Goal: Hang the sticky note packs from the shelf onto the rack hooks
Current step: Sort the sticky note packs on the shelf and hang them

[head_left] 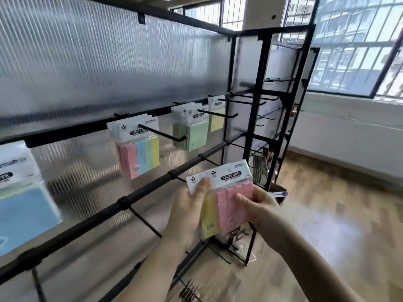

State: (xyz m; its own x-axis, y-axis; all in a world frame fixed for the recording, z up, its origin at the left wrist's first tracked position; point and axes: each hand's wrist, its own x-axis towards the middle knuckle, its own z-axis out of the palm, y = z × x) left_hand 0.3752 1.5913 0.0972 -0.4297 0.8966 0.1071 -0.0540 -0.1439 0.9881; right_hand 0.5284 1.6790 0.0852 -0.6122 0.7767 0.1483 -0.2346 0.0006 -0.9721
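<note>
You've got two sticky note packs (220, 195) fanned in front of the rack (152, 129): pink one in front, yellow behind. Already hanging on the upper-rail hooks: a multicolour pack (139, 147), a green pack (192, 131) and a yellow pack (216, 115), each on its own hook.

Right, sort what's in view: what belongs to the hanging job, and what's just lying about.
Job:
- pink and yellow packs, held by left hand and right hand
- hung multicolour pack
- hung green pack
- rack hooks

Lying about:
- clips on the floor
- windows
</note>
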